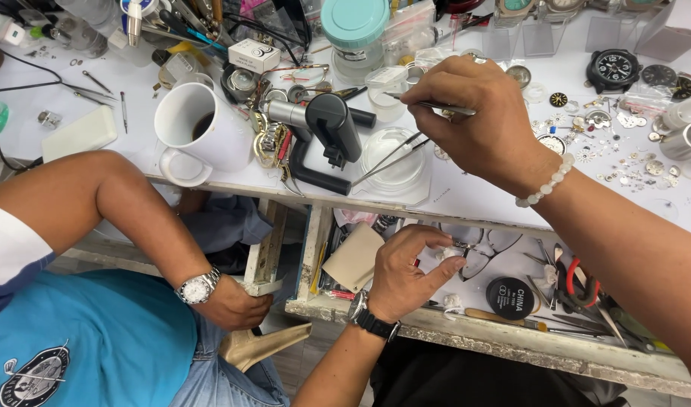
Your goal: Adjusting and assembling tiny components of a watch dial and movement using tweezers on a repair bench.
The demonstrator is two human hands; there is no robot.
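My right hand (477, 113), a pale bead bracelet on its wrist, hovers over the white workbench (473, 196) and grips thin metal tweezers (406, 98) that point left. A second pair of tweezers (387, 160) slants out from under that hand across a clear round dish (394, 158). Whether the hand holds it too, I cannot tell. My left hand (409, 271), wearing a black wristwatch, is lower, above the open drawer (511, 339). Its thumb and fingers pinch a small metal part (457, 247). Spectacles (488, 245) lie in the drawer just right of it.
A white mug (191, 124), a black hand tool (334, 124), a teal-lidded jar (354, 30), a black watch (614, 68) and several loose watch parts (624, 158) cover the bench. Red-handled pliers (579, 279) and a round black tin (509, 295) lie in the drawer. Another person in a blue shirt (89, 339) sits left.
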